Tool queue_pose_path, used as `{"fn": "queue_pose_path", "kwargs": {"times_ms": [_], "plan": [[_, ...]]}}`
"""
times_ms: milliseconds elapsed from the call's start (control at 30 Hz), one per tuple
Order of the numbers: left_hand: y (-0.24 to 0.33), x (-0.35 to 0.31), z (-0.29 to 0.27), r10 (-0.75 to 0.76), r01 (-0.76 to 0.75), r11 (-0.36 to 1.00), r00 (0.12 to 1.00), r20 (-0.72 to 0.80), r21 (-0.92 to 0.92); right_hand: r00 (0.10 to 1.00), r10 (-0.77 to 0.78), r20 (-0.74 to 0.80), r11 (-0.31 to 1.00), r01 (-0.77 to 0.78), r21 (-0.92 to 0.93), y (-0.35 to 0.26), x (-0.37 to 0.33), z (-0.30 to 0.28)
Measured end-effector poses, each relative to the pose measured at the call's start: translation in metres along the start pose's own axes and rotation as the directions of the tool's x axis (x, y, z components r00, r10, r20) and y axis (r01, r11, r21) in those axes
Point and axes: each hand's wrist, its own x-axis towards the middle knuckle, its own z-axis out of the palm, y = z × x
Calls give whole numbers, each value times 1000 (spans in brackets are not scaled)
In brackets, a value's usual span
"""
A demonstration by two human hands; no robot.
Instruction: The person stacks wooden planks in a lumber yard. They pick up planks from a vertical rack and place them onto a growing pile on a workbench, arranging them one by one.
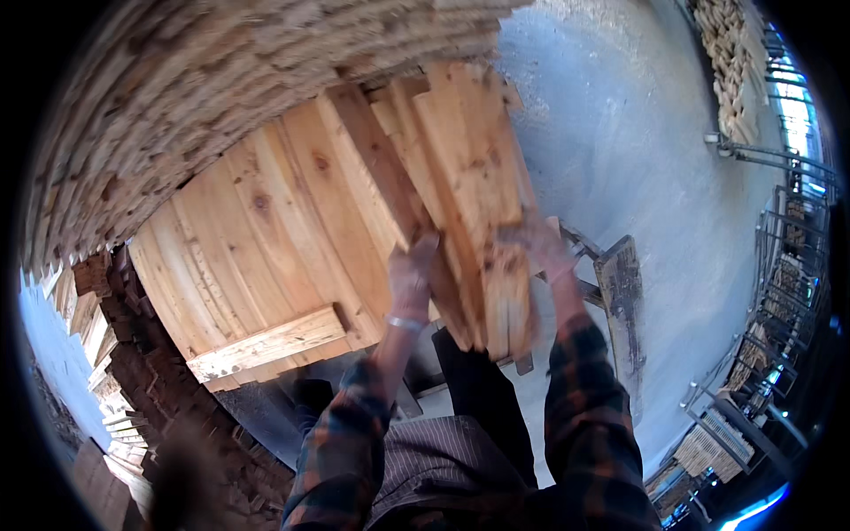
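Wooden boards of pale knotty pine lie side by side in front of me. My left hand (413, 276), with a white band at the wrist, is closed around the near part of a long plank (376, 155), which stands raised above the flat boards (266, 203). Over to the right, my right hand (542, 250) is blurred, its fingers reaching over the edge of a wooden board (478, 150) and gripping it. The near ends of the boards between my hands are smeared by motion. A short thick wooden piece (270, 343) lies across the near left boards.
A tall stack of rough lumber (204, 97) rises along the far left. Many wood pieces (168, 372) are piled at the lower left. A wooden trestle (620, 283) stands on the grey floor (682, 257) at right. Metal racks with wood (744, 380) line the far right.
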Motion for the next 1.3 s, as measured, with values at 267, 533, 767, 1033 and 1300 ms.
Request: {"fn": "queue_pose_path", "kwargs": {"times_ms": [267, 533, 767, 1033, 1300], "plan": [[-86, 63, 55, -106, 109, 975, 994, 26, -191, 927, -248, -281, 968, 243, -54, 25, 61, -156], [-61, 26, 57, 245, -208, 944, 961, -125, 255, 923, -222, -315, 963, 157, -220, 30, 66, -163], [-39, 98, -76, 688, 160, -94, 724, -52, 983, 943, -270, -195, 954, 290, 81, 27, 72, -69], [-46, 101, -49, 614, 129, -100, 789, -41, 987, 746, -579, -328, 611, 131, -781, 42, 80, -41], [-52, 104, -49, 617, 142, -128, 787, -34, 982, 756, -511, -410, 553, -76, -830, -3, 68, -28]]}}
